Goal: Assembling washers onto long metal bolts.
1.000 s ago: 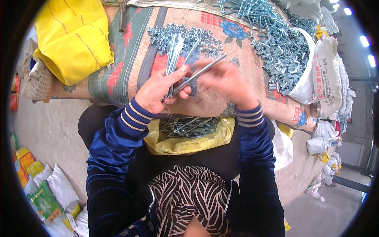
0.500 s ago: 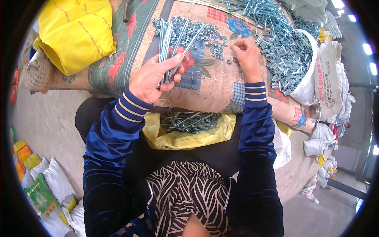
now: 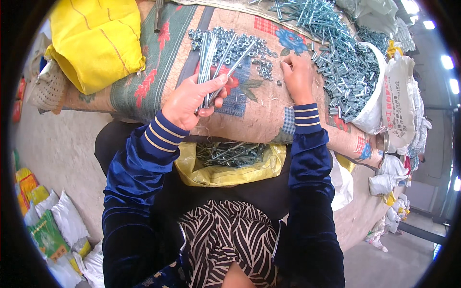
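Observation:
My left hand [image 3: 192,98] is closed around a fanned bundle of long, thin metal bolts [image 3: 205,57], held upright over the near part of the padded table. Behind the bundle, many small hex nuts [image 3: 252,45] lie spread on the flowered cloth. My right hand [image 3: 298,79] is low over the cloth, just right of the loose nuts. Its fingers are curled together, and whatever they may hold is hidden. One single nut [image 3: 279,83] lies left of that hand.
At right, short metal sleeves [image 3: 350,79] fill a white sack [image 3: 378,103], with long bolts [image 3: 312,17] heaped beyond. A yellow sack [image 3: 230,178] holding more bolts [image 3: 230,154] sits at my lap. Another yellow bag [image 3: 98,45] stands far left, near a metal tool [image 3: 158,19].
My right hand has turned its fingers further down toward the cloth and now covers small parts that showed beside it. The left hand keeps its bundle. The whole view has shifted slightly.

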{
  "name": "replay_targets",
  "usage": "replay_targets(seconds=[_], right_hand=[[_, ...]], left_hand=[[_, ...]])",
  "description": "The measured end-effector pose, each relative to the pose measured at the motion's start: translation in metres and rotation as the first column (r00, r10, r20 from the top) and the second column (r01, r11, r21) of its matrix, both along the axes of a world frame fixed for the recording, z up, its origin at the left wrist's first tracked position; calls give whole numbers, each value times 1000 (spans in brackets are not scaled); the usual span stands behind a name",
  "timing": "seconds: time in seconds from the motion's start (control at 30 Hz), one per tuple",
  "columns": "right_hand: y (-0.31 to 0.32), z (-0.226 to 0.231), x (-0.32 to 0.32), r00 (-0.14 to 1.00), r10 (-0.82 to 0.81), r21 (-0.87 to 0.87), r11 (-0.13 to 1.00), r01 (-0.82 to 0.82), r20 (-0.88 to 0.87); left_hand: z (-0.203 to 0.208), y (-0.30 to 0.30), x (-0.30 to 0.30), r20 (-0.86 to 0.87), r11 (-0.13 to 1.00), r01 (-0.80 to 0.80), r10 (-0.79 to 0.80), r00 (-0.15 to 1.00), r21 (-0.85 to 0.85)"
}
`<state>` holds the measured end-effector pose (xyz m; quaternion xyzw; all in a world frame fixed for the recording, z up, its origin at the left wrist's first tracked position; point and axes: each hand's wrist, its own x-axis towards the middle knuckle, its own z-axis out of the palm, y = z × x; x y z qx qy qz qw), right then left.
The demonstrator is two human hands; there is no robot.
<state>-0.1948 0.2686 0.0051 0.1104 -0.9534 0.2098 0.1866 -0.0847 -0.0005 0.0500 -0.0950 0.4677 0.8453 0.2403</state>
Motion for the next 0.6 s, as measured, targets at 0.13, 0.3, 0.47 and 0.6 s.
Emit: replay_targets(seconds=[0.13, 0.3, 0.47, 0.6], right_hand=[[-10, 1, 4, 983, 139, 225, 968, -109, -122], [12, -4, -2, 980, 111, 68, 993, -101, -164], [15, 24, 9, 939, 215, -710, 703, 43, 269], [13, 25, 13, 902, 301, -824, 558, 98, 311]], left_hand=[[-3, 3, -1, 36, 999, 37, -35, 999, -32], [1, 8, 0, 29, 997, 35, -34, 999, -64], [-2, 4, 0, 26, 992, 80, -78, 997, -93], [-3, 7, 1, 26, 993, 87, -85, 996, -79]])
